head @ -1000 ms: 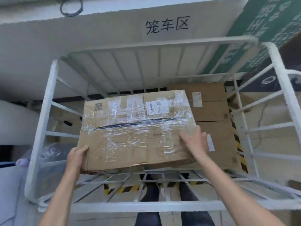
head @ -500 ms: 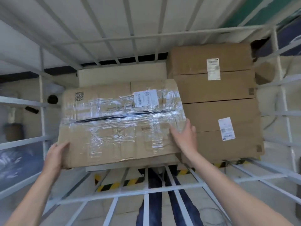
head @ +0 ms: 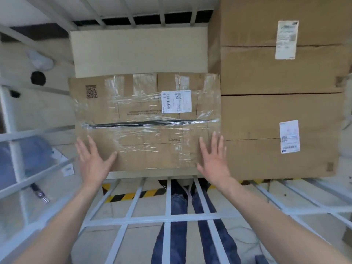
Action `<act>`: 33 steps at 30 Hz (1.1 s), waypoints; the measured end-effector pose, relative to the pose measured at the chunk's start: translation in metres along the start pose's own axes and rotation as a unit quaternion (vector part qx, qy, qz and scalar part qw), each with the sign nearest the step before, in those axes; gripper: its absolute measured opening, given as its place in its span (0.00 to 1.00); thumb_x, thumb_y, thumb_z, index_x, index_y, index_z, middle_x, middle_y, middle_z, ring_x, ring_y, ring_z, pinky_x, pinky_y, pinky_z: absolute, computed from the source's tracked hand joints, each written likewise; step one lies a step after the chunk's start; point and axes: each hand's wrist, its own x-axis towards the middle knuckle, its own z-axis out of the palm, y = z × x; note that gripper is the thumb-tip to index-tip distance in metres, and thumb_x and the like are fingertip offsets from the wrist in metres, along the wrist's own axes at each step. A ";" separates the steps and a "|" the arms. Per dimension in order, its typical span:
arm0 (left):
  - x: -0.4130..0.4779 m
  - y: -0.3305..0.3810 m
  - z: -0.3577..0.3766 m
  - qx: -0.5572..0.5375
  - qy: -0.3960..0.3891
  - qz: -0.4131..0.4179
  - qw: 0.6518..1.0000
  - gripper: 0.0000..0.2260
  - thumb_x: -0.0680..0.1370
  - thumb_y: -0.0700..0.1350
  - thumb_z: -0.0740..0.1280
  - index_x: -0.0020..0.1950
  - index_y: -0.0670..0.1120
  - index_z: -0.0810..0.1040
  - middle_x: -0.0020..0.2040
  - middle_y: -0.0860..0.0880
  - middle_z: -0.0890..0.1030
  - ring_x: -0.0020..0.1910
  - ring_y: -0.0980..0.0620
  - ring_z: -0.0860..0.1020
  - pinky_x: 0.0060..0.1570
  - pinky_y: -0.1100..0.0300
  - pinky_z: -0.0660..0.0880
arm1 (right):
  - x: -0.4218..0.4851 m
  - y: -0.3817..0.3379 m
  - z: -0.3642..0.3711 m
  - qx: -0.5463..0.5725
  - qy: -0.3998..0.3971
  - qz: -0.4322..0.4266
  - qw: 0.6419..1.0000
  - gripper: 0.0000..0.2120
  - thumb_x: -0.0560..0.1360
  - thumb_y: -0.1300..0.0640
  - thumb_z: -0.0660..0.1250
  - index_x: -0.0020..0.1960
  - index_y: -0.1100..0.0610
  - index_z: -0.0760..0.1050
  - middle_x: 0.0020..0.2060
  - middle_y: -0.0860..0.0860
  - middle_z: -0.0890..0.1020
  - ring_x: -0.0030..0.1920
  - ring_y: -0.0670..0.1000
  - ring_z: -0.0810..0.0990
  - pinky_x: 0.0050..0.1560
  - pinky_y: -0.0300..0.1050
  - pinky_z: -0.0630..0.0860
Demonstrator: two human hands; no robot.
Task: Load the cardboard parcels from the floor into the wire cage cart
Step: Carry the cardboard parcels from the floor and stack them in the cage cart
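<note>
From the head view we see the taped parcel (head: 144,121) lying inside the wire cage cart (head: 152,219), just beside stacked brown boxes (head: 276,111) on its right, with a pale box (head: 139,52) behind it. Our left hand (head: 93,159) and right hand (head: 213,159) are at its near corners, fingers (head: 214,139) straight and spread apart, gripping nothing.

Viewpoint: head-worn, one wide-angle camera, right over the wire cage cart (head: 148,219).
Facing: steeply down and forward, into the cart.
Nearness: close in, taped parcel (head: 144,134) mid-frame.
</note>
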 end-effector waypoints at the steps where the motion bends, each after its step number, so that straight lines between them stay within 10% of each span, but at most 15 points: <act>1: -0.008 0.011 0.006 0.041 -0.018 0.061 0.997 0.50 0.71 0.72 0.64 0.81 0.55 0.38 0.81 0.44 0.38 0.79 0.47 0.36 0.73 0.45 0.42 | 0.003 -0.003 0.002 -0.022 0.002 -0.013 1.000 0.53 0.76 0.40 0.63 0.73 0.47 0.19 0.71 0.61 0.20 0.71 0.70 0.23 0.74 0.70 0.42; 7: 0.005 0.049 0.018 0.108 -0.085 0.084 0.987 0.55 0.64 0.76 0.61 0.80 0.55 0.37 0.79 0.44 0.33 0.78 0.42 0.32 0.71 0.33 0.40 | 0.027 -0.010 -0.009 -0.051 -0.018 -0.001 0.999 0.53 0.70 0.23 0.52 0.76 0.46 0.23 0.71 0.59 0.21 0.70 0.70 0.22 0.70 0.71 0.35; 25: 0.195 0.222 -0.074 0.067 -0.018 0.082 0.994 0.49 0.73 0.65 0.69 0.81 0.46 0.45 0.82 0.43 0.41 0.79 0.36 0.41 0.74 0.33 0.49 | 0.192 -0.007 -0.190 0.007 0.051 -0.024 0.998 0.56 0.69 0.27 0.66 0.80 0.46 0.35 0.78 0.56 0.31 0.75 0.67 0.29 0.73 0.70 0.39; 33: 0.141 0.229 -0.053 0.040 -0.007 0.146 0.988 0.35 0.80 0.55 0.65 0.80 0.45 0.54 0.81 0.38 0.51 0.78 0.35 0.50 0.74 0.40 0.57 | 0.172 0.005 -0.185 0.015 0.101 -0.058 0.993 0.48 0.75 0.33 0.62 0.81 0.49 0.38 0.80 0.53 0.36 0.77 0.63 0.32 0.75 0.69 0.40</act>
